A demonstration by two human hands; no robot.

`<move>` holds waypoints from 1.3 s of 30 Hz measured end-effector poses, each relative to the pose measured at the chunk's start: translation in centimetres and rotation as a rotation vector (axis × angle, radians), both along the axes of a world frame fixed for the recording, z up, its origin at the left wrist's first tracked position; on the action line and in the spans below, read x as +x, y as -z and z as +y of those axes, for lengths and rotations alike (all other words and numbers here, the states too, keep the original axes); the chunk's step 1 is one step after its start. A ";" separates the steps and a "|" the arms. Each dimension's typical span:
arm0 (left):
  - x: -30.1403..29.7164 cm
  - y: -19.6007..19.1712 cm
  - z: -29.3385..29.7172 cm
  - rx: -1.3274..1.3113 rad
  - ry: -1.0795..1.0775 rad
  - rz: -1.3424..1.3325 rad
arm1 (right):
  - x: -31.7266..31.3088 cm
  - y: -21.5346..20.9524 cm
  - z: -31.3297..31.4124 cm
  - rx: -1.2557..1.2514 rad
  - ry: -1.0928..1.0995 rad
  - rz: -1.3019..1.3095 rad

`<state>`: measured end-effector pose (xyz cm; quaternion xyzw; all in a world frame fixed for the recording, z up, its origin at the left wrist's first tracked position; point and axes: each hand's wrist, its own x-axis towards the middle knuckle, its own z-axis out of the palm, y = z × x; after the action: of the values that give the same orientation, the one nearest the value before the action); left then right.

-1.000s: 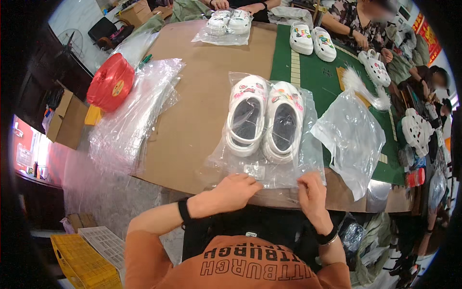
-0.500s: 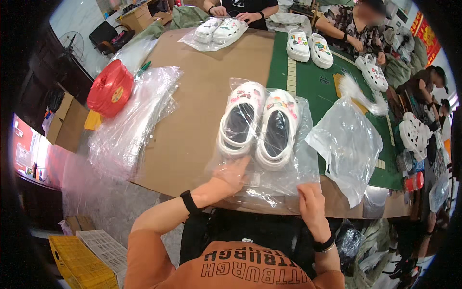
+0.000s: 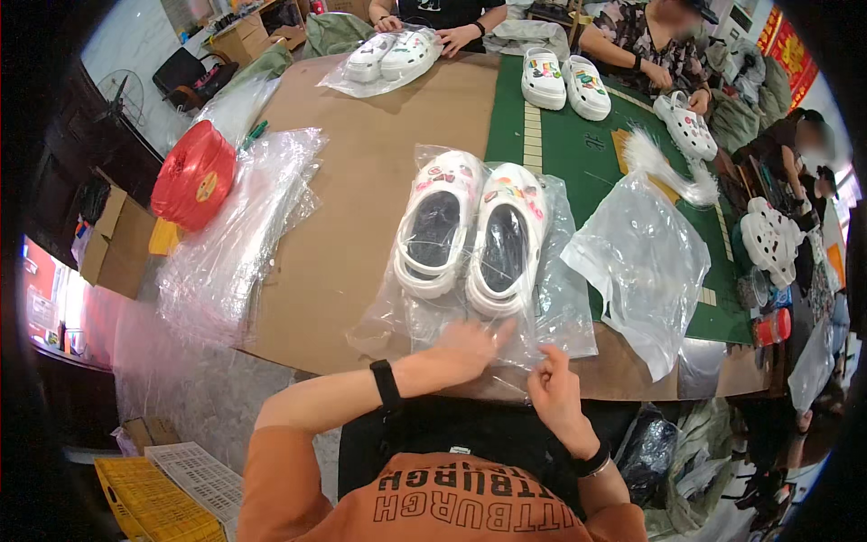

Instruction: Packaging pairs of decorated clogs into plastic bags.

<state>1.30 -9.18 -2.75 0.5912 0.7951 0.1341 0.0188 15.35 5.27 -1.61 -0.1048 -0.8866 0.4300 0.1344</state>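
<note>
A pair of white clogs [image 3: 471, 230] with small coloured charms lies side by side inside a clear plastic bag [image 3: 560, 307] on the brown table [image 3: 361, 181]. My left hand [image 3: 465, 348] rests flat on the bag's open near end, just below the clogs' heels, fingers spread. My right hand [image 3: 553, 388] hovers at the bag's near right edge with fingers loosely curled; I cannot tell whether it pinches the film.
A stack of clear bags [image 3: 239, 235] and a red bundle [image 3: 194, 176] lie at left. A crumpled clear bag [image 3: 646, 262] sits on the green mat [image 3: 578, 154] at right. Other people across the table handle more white clogs [image 3: 564, 81]. A cardboard box [image 3: 113, 239] stands left.
The bagged clogs have slid away from me across the table. My left hand moved from gripping the bag's near edge to lying flat on it; my right hand drew back.
</note>
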 end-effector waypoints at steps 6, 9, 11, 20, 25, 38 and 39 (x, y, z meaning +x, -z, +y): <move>-1.5 -0.2 0.4 0.016 -0.103 0.106 | 0.4 -1.7 1.2 0.141 0.041 0.073; -1.0 -0.4 0.0 0.060 -0.108 0.123 | 0.4 -1.2 1.5 0.228 -0.010 0.137; -0.3 -1.5 -0.9 0.028 -0.119 0.068 | 1.1 -0.7 1.4 0.115 0.126 0.005; 2.1 -5.0 -9.7 0.607 0.074 0.280 | -0.1 0.0 0.9 -0.242 0.060 -0.022; -1.8 -2.3 -11.2 0.609 -0.671 -0.020 | -0.7 -1.0 0.3 -0.485 0.135 -0.048; -3.0 -1.7 -14.3 0.498 -0.430 -0.061 | 0.9 1.6 1.7 -0.908 0.163 0.017; -3.3 -1.9 -14.6 0.488 -0.337 -0.101 | 1.0 1.8 1.9 -0.914 0.130 -0.023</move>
<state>-2.01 -23.78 -0.88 0.4304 0.8245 0.3516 -0.1069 16.33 7.21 -3.40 -0.2136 -0.5989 0.7664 0.0913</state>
